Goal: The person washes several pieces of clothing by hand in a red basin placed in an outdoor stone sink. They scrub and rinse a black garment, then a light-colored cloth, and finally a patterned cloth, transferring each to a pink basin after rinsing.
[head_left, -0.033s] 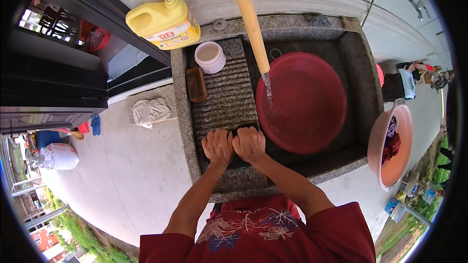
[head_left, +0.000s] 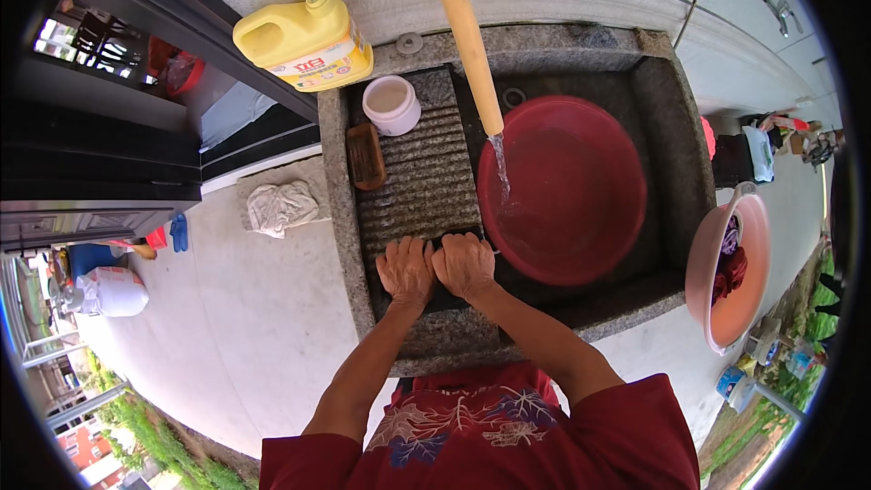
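My left hand (head_left: pixel 406 270) and my right hand (head_left: pixel 464 265) lie side by side, knuckles up, fingers curled on a dark wet cloth (head_left: pixel 454 298). The cloth rests on the near end of a ribbed stone washboard (head_left: pixel 417 172) inside a stone sink (head_left: pixel 337 191). Just right of my hands sits a round red basin (head_left: pixel 581 191) holding water. A thin stream of water (head_left: pixel 500 163) falls into it from a yellowish pipe (head_left: pixel 463 27) that slants down from above.
A brown brush or soap bar (head_left: pixel 366 156) and a white cup (head_left: pixel 392 104) sit at the washboard's far left. A yellow detergent jug (head_left: pixel 304 36) stands on the ledge behind. A pink basin of clothes (head_left: pixel 735 263) is at the right, and a pale rag (head_left: pixel 281 207) lies on the concrete at the left.
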Motion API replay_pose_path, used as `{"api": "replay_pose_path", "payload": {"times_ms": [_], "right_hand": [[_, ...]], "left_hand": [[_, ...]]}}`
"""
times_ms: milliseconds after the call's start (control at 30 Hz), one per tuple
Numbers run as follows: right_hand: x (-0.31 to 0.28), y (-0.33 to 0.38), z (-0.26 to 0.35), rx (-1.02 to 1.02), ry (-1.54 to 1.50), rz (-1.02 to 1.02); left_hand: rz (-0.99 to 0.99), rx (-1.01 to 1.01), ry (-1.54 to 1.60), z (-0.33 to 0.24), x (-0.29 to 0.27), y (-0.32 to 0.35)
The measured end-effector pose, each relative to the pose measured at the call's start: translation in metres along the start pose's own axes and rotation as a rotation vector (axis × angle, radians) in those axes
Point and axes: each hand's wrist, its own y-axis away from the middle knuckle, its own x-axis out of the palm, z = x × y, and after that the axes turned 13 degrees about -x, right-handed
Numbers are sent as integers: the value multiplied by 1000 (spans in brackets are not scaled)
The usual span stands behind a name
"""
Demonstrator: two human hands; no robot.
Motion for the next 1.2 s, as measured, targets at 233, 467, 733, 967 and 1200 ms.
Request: {"api": "replay_pose_path", "payload": {"times_ms": [233,467,733,967,1200], "right_hand": [[-2,-30,1,258,-29,189],[5,-3,-45,8,-67,-132],[-46,83,36,297,-195,133],[-19,114,46,432,-982,-309],[-106,140,33,351,-1644,-727]], "left_hand": [[-15,-97,-142,10,34,-12],[271,-265,-108,-4,21,-45],[650,-85,340,12,-58,-13],[683,328,459,40,-97,17],[1047,32,1257,-23,-115,37]]}}
